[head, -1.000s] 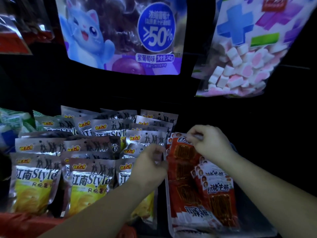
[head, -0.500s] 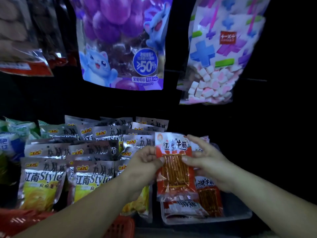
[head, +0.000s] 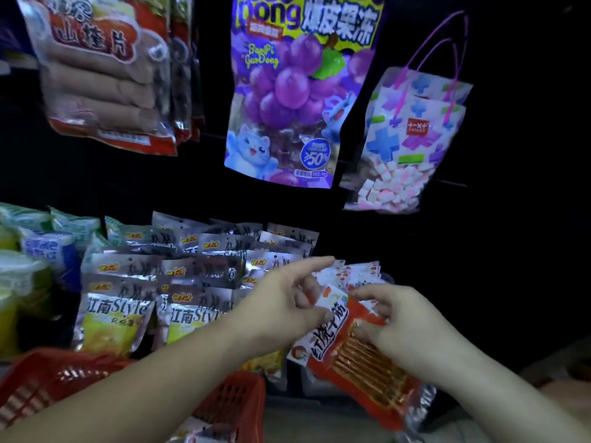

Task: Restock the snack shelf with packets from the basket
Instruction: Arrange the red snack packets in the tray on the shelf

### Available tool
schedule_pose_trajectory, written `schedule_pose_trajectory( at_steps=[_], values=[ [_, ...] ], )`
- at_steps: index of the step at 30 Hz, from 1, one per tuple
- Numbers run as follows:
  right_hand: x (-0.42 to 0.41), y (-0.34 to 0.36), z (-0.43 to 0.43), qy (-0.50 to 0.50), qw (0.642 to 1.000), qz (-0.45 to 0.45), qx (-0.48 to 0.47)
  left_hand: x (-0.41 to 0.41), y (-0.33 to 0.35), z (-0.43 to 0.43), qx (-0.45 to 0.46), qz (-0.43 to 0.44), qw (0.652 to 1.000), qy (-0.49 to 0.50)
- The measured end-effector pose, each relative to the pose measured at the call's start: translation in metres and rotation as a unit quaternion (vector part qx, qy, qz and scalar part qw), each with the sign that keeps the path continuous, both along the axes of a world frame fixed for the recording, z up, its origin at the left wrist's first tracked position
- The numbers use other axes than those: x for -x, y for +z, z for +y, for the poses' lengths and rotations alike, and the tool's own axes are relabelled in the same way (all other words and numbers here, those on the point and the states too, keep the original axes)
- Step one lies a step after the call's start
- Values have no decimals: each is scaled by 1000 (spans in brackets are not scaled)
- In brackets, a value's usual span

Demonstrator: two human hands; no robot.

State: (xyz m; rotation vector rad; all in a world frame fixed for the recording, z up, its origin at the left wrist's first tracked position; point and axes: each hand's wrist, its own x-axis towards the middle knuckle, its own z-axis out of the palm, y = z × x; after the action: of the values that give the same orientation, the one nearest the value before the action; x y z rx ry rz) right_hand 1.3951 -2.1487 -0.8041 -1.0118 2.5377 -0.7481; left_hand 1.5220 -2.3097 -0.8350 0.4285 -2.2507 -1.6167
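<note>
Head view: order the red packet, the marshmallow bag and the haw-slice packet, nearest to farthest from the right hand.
1. red packet: held in the right hand.
2. marshmallow bag: hanging above it, upper right.
3. haw-slice packet: hanging at far upper left.

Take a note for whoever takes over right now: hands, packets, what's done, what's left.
Right hand holds the red beef-tendon packet, tilted, in the air.
Left hand touches its top corner, index finger out; grip unclear.
Matching red packets stand in a row behind it.
Red basket below holds more packets.
Done: this packet is out of the basket.
Left: shelve it, then the basket's others.
</note>
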Motion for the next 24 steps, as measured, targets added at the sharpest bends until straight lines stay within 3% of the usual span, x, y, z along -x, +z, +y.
schedule_pose_trajectory(
  at_steps=[6, 11, 16, 20, 24],
  values=[
    [-21, -12, 0, 27, 988, -107, 110, -15, -1, -6, 39, -6, 999, -3],
    [-14, -14, -5, 52, 986, -121, 105, -15, 3, -17, -19, -11, 1000, -7],
    [-8, -15, -6, 70, 975, -169, 126, -9, -6, -25, 123, -54, 991, 12],
    [-7, -19, -9, 68, 958, -241, 139, -5, -13, -25, 147, -24, 987, 65],
    [3, -28, -13, 32, 969, -175, 172, -5, -15, -31, 124, -62, 983, 119]
  ],
)
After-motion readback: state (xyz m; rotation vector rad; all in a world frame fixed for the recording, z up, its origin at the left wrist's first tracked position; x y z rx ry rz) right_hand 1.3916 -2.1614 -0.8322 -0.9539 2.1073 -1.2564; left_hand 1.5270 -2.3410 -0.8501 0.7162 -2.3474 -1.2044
